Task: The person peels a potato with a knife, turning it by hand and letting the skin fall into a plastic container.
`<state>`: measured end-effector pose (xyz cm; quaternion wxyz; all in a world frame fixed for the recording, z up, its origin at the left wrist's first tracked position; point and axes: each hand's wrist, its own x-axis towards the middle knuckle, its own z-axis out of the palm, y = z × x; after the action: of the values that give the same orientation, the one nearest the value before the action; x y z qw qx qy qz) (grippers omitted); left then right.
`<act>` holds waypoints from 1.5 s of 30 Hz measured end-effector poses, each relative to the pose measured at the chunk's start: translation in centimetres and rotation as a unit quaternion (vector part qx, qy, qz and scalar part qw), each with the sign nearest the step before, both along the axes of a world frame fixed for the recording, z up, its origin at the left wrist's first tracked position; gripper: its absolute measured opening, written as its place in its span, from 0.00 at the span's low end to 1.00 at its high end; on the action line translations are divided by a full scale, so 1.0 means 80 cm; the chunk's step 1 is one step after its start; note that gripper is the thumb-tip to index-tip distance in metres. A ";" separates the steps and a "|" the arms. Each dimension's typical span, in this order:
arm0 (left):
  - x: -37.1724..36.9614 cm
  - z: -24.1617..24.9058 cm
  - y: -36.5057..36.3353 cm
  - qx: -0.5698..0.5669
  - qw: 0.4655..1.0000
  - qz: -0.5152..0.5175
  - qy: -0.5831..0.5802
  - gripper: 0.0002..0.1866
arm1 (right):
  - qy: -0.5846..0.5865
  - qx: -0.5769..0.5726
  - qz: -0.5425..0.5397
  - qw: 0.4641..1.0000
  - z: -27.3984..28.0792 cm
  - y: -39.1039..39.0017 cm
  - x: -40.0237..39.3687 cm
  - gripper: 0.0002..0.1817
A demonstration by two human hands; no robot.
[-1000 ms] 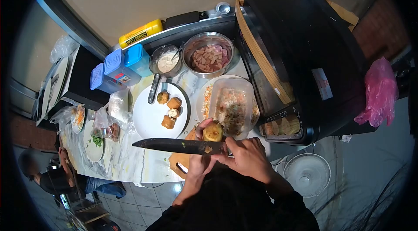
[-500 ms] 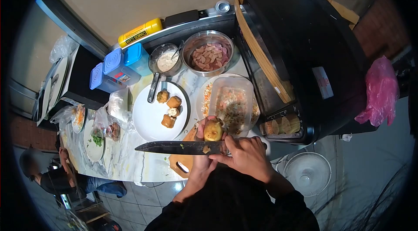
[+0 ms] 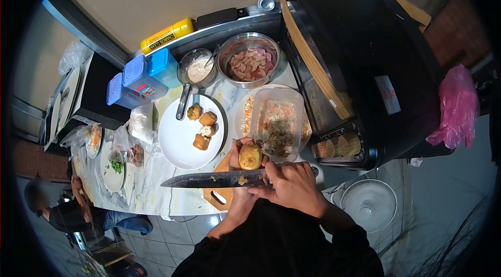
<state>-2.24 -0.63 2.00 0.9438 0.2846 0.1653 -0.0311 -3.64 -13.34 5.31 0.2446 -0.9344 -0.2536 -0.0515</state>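
My left hand (image 3: 241,201) is closed round a rounded yellow-brown piece of food (image 3: 251,156), potato-like in look, with dark spots. My right hand (image 3: 293,188) grips a large dark knife (image 3: 206,179) near its handle; the blade points left, just below the food piece and across my left hand. Bits of food cling to the blade. Under the knife is a wooden cutting board (image 3: 224,197), mostly hidden. Beyond my hands stands a clear plastic container (image 3: 276,112) with a light, orange-flecked mixture. Left of it, a white plate (image 3: 177,144) bears several brown pieces, one showing white filling.
At the back are a steel bowl (image 3: 248,81) of sliced meat and a pan (image 3: 183,73) of white mixture with a spoon. A black oven-like appliance (image 3: 360,68) fills the right. Lidded tubs (image 3: 136,76) stand left. Another person (image 3: 68,214) is at far left.
The food piece has turned slightly in my left hand, showing more of its smooth yellow side. Knife and hands keep nearly the same place; the whole view shifts slightly.
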 end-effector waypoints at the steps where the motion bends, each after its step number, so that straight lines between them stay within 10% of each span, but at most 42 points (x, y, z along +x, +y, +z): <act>1: 0.000 0.002 0.002 0.000 1.000 0.000 0.000 0.23 | 0.000 0.000 0.000 1.000 0.002 0.000 0.001 0.35; 25: -0.006 -0.031 0.007 -0.003 0.981 -0.006 -0.194 0.15 | -0.029 0.007 0.017 0.999 0.004 0.007 0.000 0.35; 27: -0.010 -0.043 0.000 0.243 0.953 0.075 -0.166 0.15 | -0.022 0.003 0.020 1.000 0.002 0.006 0.000 0.34; 45: -0.002 -0.036 0.009 0.056 0.990 -0.002 -0.128 0.19 | -0.016 0.010 0.008 1.000 0.006 0.007 -0.001 0.36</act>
<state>-2.39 0.11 -0.88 0.9396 0.3392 0.0445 0.0129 -3.68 -12.77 5.79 0.2500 -0.9290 -0.2645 -0.0665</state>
